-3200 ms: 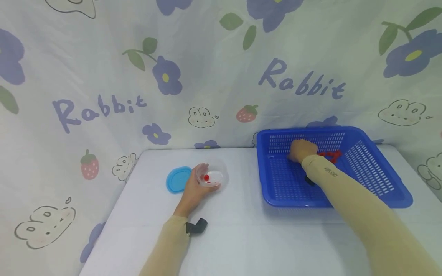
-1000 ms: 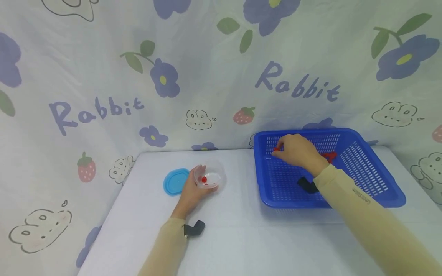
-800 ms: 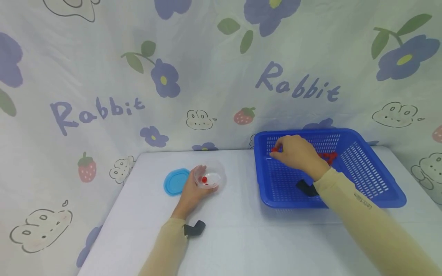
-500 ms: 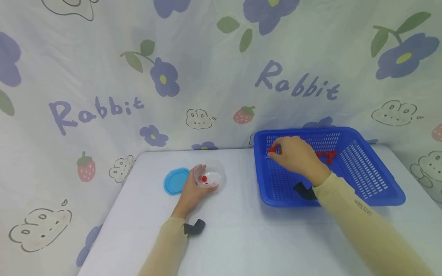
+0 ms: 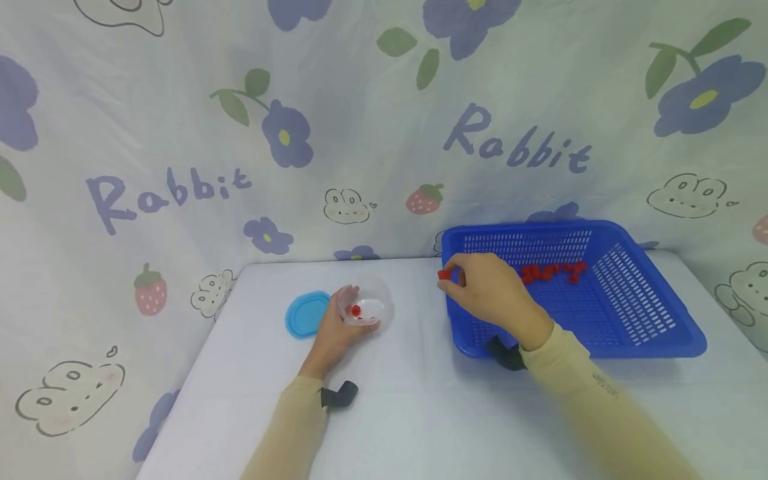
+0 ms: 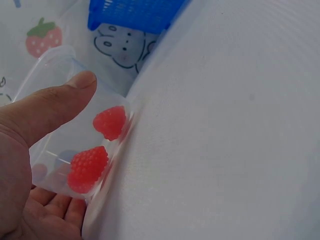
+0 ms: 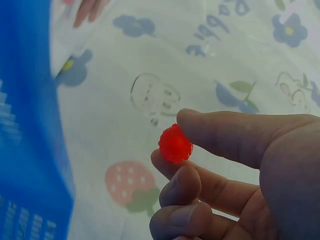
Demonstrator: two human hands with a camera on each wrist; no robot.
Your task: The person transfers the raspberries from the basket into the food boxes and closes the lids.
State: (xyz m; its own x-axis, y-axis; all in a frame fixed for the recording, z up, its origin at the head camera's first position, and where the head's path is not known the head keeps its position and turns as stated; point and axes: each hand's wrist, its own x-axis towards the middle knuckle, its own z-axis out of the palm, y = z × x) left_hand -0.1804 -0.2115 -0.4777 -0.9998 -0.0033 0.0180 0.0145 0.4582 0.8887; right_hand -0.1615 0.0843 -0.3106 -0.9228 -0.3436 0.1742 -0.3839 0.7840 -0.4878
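Between thumb and fingertip my right hand (image 5: 489, 290) pinches a red raspberry (image 7: 175, 144), bumpy and slightly see-through. In the head view this hand is over the left rim of the blue basket (image 5: 636, 333). My left hand (image 5: 337, 333) grips a clear plastic cup (image 6: 75, 115) on the white table, thumb along its near side and fingers around the other. Two raspberries lie inside the cup, one nearer its base (image 6: 111, 123) and another (image 6: 87, 170) by the fingers. Several more red raspberries (image 5: 546, 272) rest in the basket along its back, partly behind the right hand.
A light blue lid (image 5: 306, 315) lies on the white table (image 5: 396, 420) just left of the cup. Behind the table hangs a patterned cloth (image 5: 372, 120) with flowers and rabbits. The table's surface runs between cup and basket.
My right hand has come up from the basket's floor with a raspberry and moved left to its rim, uncovering more raspberries behind. The left hand keeps holding the cup in place.
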